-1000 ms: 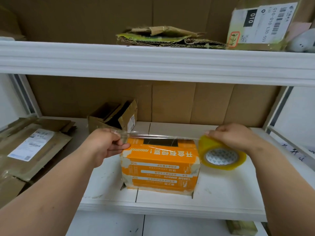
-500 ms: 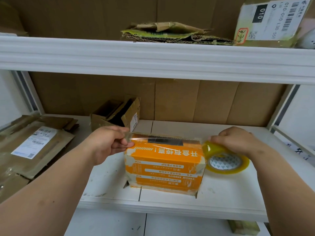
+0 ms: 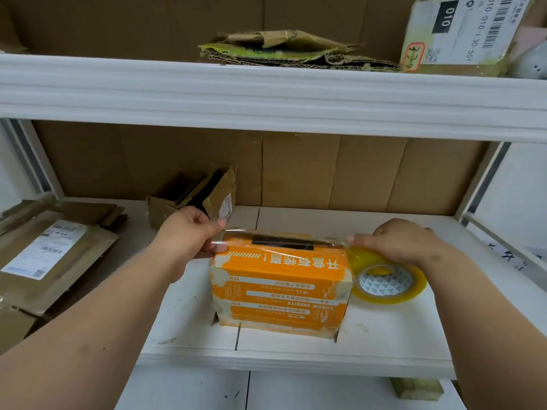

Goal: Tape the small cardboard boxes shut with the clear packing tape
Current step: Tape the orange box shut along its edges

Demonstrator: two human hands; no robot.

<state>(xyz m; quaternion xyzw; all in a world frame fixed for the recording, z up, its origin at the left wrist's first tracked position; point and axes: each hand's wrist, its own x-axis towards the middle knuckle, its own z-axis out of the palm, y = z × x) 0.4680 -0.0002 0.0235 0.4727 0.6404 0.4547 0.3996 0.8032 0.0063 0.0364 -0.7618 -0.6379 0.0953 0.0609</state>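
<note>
Even soft indoor light, faint shadows; wide-angle bowing at edges, slight softness.

We can't see the far side of the orange box (image 3: 281,279). The right hand (image 3: 405,244) covers the top of the tape roll (image 3: 387,284). The labelled carton (image 3: 461,34) is cut off by the top-right edge. Small print on the flat mailer's label (image 3: 44,250) is unreadable to us.

Small orange printed cardboard box (image 3: 281,287): smooth, faintly glossy print, worn paper edges. Strip of clear glossy plastic tape (image 3: 284,238) across its top. Yellowish translucent tape roll (image 3: 387,284), shiny, on a paper core. White painted shelf (image 3: 296,355): matt, scuffed. Brown corrugated cardboard backing (image 3: 325,173): matt.
</note>
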